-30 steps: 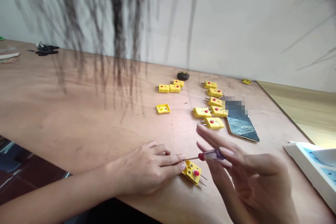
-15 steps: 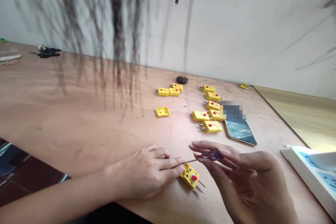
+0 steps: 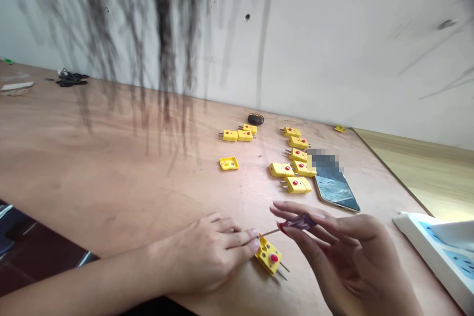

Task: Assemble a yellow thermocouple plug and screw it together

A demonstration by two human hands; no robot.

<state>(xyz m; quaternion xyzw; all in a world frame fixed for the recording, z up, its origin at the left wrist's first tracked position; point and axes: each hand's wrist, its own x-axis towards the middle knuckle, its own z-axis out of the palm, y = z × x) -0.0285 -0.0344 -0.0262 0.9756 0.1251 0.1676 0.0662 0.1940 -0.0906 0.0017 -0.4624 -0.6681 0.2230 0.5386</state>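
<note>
My right hand holds a small screwdriver by its clear purple-and-red handle. Its thin metal shaft points left to the fingertips of my left hand. There the left thumb and index finger are pinched together at the screwdriver's tip, beside a yellow plug's upper end; whatever tiny thing they hold is too small to name. That yellow plug lies open on the table, with a red-and-white round spot, metal screw heads and two pins pointing to the lower right. A loose yellow plug cover lies hollow side up farther back.
Several closed yellow plugs with red spots lie beside a phone. More plugs sit farther back near a black oval object. A white power strip stands at right. Black cable lies far left. Blurred hair hangs across the upper view.
The view has tilted up slightly, so the table things appear a little lower. The screwdriver shaft slants somewhat more; both hands keep nearly the same hold.
</note>
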